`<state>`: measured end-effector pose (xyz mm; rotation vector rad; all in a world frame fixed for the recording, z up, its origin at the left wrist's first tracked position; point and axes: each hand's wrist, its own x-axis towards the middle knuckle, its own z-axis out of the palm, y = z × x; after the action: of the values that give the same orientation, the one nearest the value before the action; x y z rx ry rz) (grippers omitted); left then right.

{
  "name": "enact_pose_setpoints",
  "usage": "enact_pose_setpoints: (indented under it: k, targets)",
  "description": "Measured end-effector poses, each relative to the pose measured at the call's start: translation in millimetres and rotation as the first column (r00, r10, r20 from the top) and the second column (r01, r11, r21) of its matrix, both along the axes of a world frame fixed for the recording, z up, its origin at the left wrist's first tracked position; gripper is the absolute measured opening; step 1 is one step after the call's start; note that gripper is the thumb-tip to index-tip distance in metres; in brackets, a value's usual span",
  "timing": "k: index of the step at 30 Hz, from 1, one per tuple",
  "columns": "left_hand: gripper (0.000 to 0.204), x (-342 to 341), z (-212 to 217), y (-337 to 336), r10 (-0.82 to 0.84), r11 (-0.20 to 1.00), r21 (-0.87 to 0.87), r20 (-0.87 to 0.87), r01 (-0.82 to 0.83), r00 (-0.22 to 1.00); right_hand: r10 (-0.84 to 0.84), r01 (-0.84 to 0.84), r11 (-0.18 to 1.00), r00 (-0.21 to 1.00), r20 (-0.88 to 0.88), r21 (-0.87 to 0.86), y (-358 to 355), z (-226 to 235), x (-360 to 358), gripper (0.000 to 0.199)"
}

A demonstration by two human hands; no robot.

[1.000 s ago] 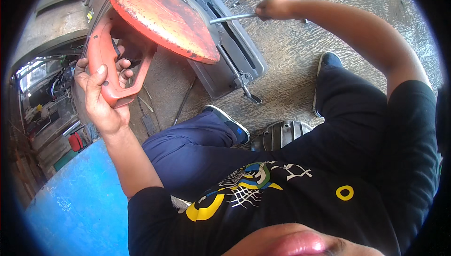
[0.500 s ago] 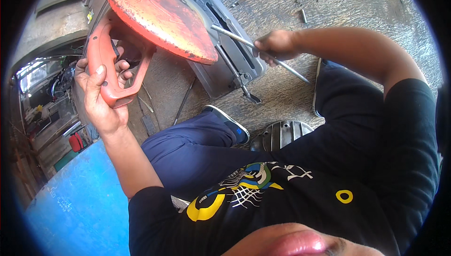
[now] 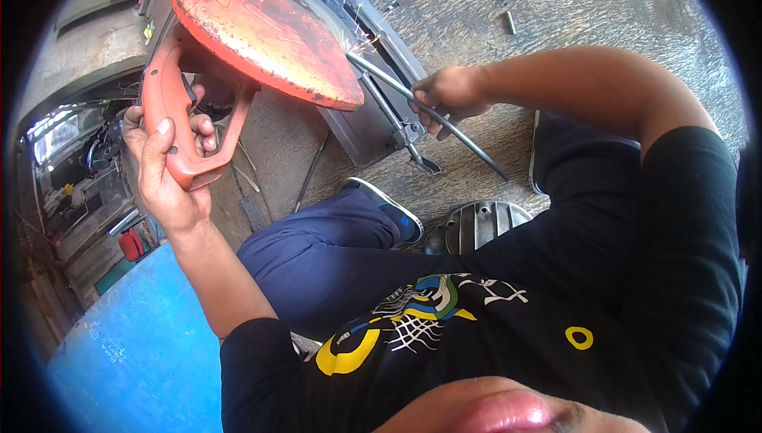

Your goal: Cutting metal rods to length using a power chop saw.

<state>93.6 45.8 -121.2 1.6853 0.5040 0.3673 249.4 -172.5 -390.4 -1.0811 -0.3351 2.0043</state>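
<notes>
My left hand (image 3: 163, 175) is closed around the orange handle (image 3: 171, 107) of a cut-off saw, whose round orange guard (image 3: 254, 28) is raised at the upper left. A dark blade edge (image 3: 317, 4) shows under the guard, with a few sparks beside it. A thin grey metal rod (image 3: 476, 151) is gripped in my right hand (image 3: 448, 92). The rod's far end lies under the guard, on the saw's grey base and clamp (image 3: 361, 127).
I am crouched on a rough concrete floor, with my knee and blue shoe (image 3: 393, 215) below the saw. A ribbed metal cover (image 3: 476, 227) lies by the shoe. A blue surface (image 3: 135, 346) fills the lower left. Cluttered workshop shelves and a red canister (image 3: 131, 244) are at left.
My right hand has come down from the top of the view toward me, carrying the rod, whose far end now rests under the guard. My left hand stays on the handle.
</notes>
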Motion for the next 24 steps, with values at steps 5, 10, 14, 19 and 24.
enact_pose_setpoints:
  k: [5,10,14,19,24]
  targets:
    - [0.036,0.9,-0.8,-2.6,0.017,1.0,-0.013,0.013,-0.017,1.0,0.027,-0.023,0.999,0.978,-0.208,0.022,-3.7,-5.8,-5.1,0.02]
    - [0.037,2.1,-0.3,-5.4,0.016,1.0,-0.01,0.01,-0.016,1.0,0.04,-0.031,0.998,0.985,-0.17,0.057,1.2,-9.1,-14.0,0.024]
    - [0.038,2.9,-0.2,-7.8,0.053,0.999,0.005,0.025,-0.053,0.998,0.008,-0.008,0.999,1.0,-0.014,0.041,4.0,-7.3,-15.5,0.028]
    - [0.038,3.9,-0.5,-7.2,0.036,0.999,-0.007,0.026,-0.036,0.999,0.011,-0.018,0.998,0.992,0.122,0.053,5.7,-4.4,-16.0,0.026]
    - [0.039,3.4,-0.4,-7.3,0.046,0.999,-0.01,0.02,-0.046,0.999,-0.012,0.004,0.999,0.966,0.258,0.034,8.3,-4.6,-16.6,0.021]
